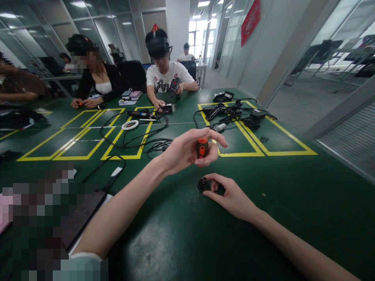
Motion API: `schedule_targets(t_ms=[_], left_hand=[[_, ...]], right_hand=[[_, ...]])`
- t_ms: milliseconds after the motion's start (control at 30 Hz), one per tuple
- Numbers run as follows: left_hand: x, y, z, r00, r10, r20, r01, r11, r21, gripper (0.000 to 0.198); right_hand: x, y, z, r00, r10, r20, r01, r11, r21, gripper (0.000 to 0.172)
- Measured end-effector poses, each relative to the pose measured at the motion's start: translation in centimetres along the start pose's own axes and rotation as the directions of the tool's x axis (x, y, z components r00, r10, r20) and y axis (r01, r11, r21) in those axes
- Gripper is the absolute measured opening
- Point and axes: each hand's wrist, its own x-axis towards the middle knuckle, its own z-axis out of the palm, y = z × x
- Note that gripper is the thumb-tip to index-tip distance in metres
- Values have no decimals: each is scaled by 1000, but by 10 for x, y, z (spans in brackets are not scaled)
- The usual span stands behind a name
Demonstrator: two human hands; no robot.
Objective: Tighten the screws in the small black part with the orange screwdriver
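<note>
In the middle of the view my left hand (186, 150) is closed around a stubby screwdriver handle (202, 149), black with orange. Its lower fingers curl round the handle while the upper finger reaches out past it. The screwdriver's shaft is hard to make out, but it points down. Just below, my right hand (227, 191) pinches a small round black part (202, 185) with a short raised post, resting on the green table (164, 234). Thumb and forefinger grip that part from its right side. The handle stands above the part.
Black cables and devices (231, 111) lie at the back right, near a small coil (264, 139). More cables loop around a white ring (130, 125). A dark flat device (83, 214) lies under my left forearm. Across the table a person (168, 76) holds a drill (175, 86); others sit left.
</note>
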Motion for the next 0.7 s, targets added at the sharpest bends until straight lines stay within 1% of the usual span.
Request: schedule_targets(t_ms=[67, 100, 233, 367, 433, 467, 600, 700], left_hand=[[0, 0, -1, 1000, -11, 24, 11, 1000, -22, 38], [0, 0, -1, 1000, -13, 21, 14, 999, -32, 38], [1, -3, -1, 999, -3, -36, 1, 998, -61, 28], [1, -6, 1, 999, 6, -34, -9, 997, -73, 33], [1, -6, 1, 999, 2, -34, -4, 998, -62, 28], [1, -5, 1, 999, -1, -32, -1, 998, -61, 26], [0, -4, -1, 999, -43, 13, 43, 997, -67, 37], [-1, -5, -2, 998, -53, 34, 55, 997, -46, 32]], right_hand=[[-1, 0, 1, 1000, -2, -12, 2, 1000, -9, 28], [-1, 0, 1, 1000, -11, -19, 10, 1000, -17, 28], [-2, 1, 1, 999, -33, -22, 32, 999, -38, 26], [-2, 0, 0, 1000, -21, -5, 21, 999, -27, 27], [-1, -1, -1, 1000, -29, -2, 29, 999, -34, 26], [-1, -1, -1, 999, -32, 0, 32, 999, -38, 26], [-1, -1, 0, 999, -35, -10, 34, 998, -50, 27], [0, 1, 1, 999, -32, -17, 31, 998, -48, 28]])
